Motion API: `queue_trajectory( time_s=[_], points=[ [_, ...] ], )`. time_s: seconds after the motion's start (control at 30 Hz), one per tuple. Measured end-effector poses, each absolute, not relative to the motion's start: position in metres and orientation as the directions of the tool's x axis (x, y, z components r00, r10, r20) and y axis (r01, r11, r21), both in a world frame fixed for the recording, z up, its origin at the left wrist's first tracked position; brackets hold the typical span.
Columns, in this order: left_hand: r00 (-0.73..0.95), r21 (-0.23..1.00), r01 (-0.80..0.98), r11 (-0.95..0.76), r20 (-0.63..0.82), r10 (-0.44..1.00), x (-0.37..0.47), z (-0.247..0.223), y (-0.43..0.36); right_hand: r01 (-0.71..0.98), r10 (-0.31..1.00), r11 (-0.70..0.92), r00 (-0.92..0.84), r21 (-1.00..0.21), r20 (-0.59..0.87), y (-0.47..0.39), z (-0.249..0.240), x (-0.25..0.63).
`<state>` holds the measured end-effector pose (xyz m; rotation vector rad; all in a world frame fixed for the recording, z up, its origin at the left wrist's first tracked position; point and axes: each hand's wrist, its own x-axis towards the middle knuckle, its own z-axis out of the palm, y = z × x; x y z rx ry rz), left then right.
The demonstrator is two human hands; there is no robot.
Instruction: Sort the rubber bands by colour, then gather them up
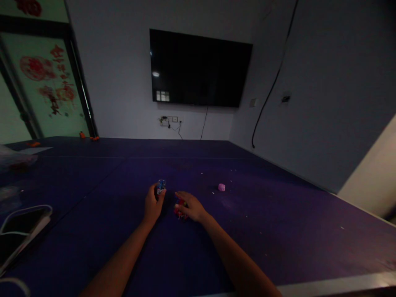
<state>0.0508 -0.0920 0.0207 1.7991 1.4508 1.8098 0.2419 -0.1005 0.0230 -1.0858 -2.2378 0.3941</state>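
In the middle of the head view, my left hand [154,204] is closed around a small clear jar [161,185]. Blue shows through its upper part, and the lower part is hidden by my fingers. To its right, my right hand [192,206] curves over a small red and blue colourful thing [180,212] low at the purple table. Thumb and fingers lie on either side of it. Dim light and the hand over it keep me from making out its kind.
A crumpled pink lump [221,187] sits on the purple table [278,231] to the right, with tiny white bits around it. At the left are a dark tablet-like thing with a white cable [24,218] and clear plastic bags [14,159]. Small orange items [94,138] lie far back.
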Motion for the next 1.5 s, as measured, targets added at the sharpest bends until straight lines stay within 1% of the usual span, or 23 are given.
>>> queue_trajectory(
  time_s=[0.07, 0.13, 0.2, 0.27, 0.4, 0.53, 0.63, 0.7, 0.8, 0.87, 0.93, 0.97, 1.0, 1.07, 1.13, 1.17, 1.23, 1.33, 1.4, 1.5],
  points=[
    [-0.215, 0.720, 0.478, -0.502, 0.651, 0.728, 0.052, 0.021, -0.094, 0.654, 0.776, 0.630, -0.520, -0.418, 0.357, -0.102, 0.021, 0.239],
    [-0.199, 0.717, 0.482, -0.504, 0.650, 0.734, 0.053, 0.021, -0.094, 0.683, 0.770, 0.637, -0.539, -0.358, 0.341, -0.101, 0.019, 0.234],
    [-0.188, 0.706, 0.496, -0.506, 0.656, 0.731, 0.053, 0.021, -0.094, 0.681, 0.756, 0.653, -0.552, -0.333, 0.352, -0.097, 0.018, 0.230],
    [-0.180, 0.692, 0.510, -0.511, 0.667, 0.723, 0.053, 0.022, -0.095, 0.659, 0.737, 0.674, -0.567, -0.334, 0.369, -0.093, 0.017, 0.227],
    [-0.144, 0.657, 0.540, -0.526, 0.688, 0.711, 0.053, 0.023, -0.096, 0.631, 0.731, 0.681, -0.558, -0.372, 0.393, -0.087, 0.016, 0.223],
    [-0.066, 0.597, 0.579, -0.555, 0.712, 0.699, 0.056, 0.023, -0.098, 0.662, 0.788, 0.614, -0.484, -0.430, 0.381, -0.084, 0.015, 0.220],
    [0.002, 0.530, 0.620, -0.579, 0.736, 0.677, 0.056, 0.021, -0.099, 0.656, 0.838, 0.544, -0.386, -0.523, 0.386, -0.083, 0.014, 0.219],
    [0.045, 0.477, 0.651, -0.591, 0.753, 0.657, 0.057, 0.020, -0.099, 0.611, 0.870, 0.486, -0.274, -0.624, 0.409, -0.081, 0.014, 0.219],
    [0.105, 0.407, 0.691, -0.597, 0.761, 0.640, 0.057, 0.020, -0.099, 0.449, 0.905, 0.390, -0.023, -0.804, 0.426, -0.075, 0.014, 0.221],
    [0.134, 0.374, 0.710, -0.597, 0.761, 0.635, 0.059, 0.021, -0.100, 0.252, 0.909, 0.342, 0.154, -0.905, 0.387, -0.071, 0.016, 0.222],
    [0.168, 0.334, 0.720, -0.609, 0.767, 0.619, 0.061, 0.022, -0.102, 0.010, 0.912, 0.316, 0.272, -0.949, 0.307, -0.065, 0.019, 0.224],
    [0.185, 0.308, 0.724, -0.618, 0.776, 0.603, 0.061, 0.022, -0.103, -0.117, 0.917, 0.306, 0.301, -0.945, 0.260, -0.063, 0.021, 0.224],
    [0.201, 0.280, 0.727, -0.627, 0.786, 0.584, 0.062, 0.023, -0.104, -0.241, 0.926, 0.296, 0.310, -0.924, 0.215, -0.060, 0.024, 0.225],
    [0.244, 0.217, 0.732, -0.647, 0.802, 0.545, 0.063, 0.022, -0.105, -0.465, 0.948, 0.265, 0.284, -0.844, 0.141, -0.054, 0.031, 0.225],
    [0.286, 0.160, 0.736, -0.657, 0.807, 0.517, 0.063, 0.021, -0.105, -0.637, 0.972, 0.210, 0.220, -0.741, 0.086, -0.049, 0.037, 0.224],
    [0.303, 0.138, 0.739, -0.659, 0.805, 0.509, 0.062, 0.020, -0.104, -0.698, 0.979, 0.183, 0.192, -0.693, 0.066, -0.047, 0.039, 0.222],
    [0.314, 0.114, 0.750, -0.651, 0.805, 0.503, 0.062, 0.018, -0.102, -0.776, 0.987, 0.147, 0.156, -0.613, 0.039, -0.044, 0.043, 0.219],
    [0.301, 0.121, 0.759, -0.640, 0.807, 0.509, 0.061, 0.016, -0.100, -0.836, 0.991, 0.124, 0.128, -0.535, 0.029, -0.041, 0.047, 0.215],
    [0.296, 0.141, 0.753, -0.643, 0.800, 0.522, 0.060, 0.015, -0.099, -0.855, 0.994, 0.106, 0.105, -0.507, 0.031, -0.039, 0.050, 0.212],
    [0.294, 0.169, 0.745, -0.645, 0.785, 0.545, 0.060, 0.016, -0.099, -0.860, 0.996, 0.088, 0.074, -0.503, 0.048, -0.037, 0.055, 0.209]
  ],
)
